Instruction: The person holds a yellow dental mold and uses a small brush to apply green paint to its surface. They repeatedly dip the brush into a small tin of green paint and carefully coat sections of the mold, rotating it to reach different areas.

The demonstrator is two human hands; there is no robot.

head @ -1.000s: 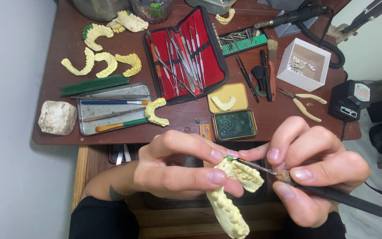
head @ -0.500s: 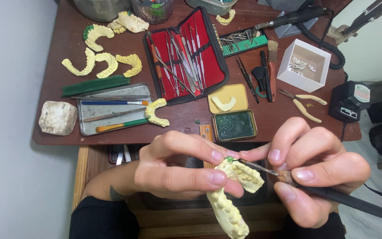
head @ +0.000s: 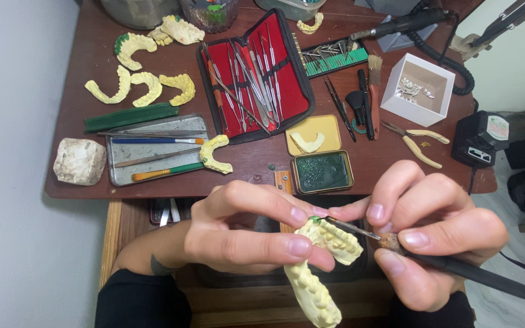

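My left hand (head: 247,231) grips a pale yellow dental arch cast (head: 320,267) between thumb and fingers, below the table's front edge. My right hand (head: 432,234) holds a dark-handled wax tool (head: 457,270) like a pen. Its thin metal tip (head: 350,226) touches the top of the cast, where a small green wax spot (head: 315,220) sits. A black cord runs from the tool's handle toward the lower right.
On the brown table (head: 92,67) lie several more yellow casts (head: 141,85), an open red case of metal instruments (head: 253,76), a metal tray with brushes (head: 153,149), a tin of green wax (head: 322,172), a white stone block (head: 80,161), pliers (head: 417,143) and a white box (head: 419,88).
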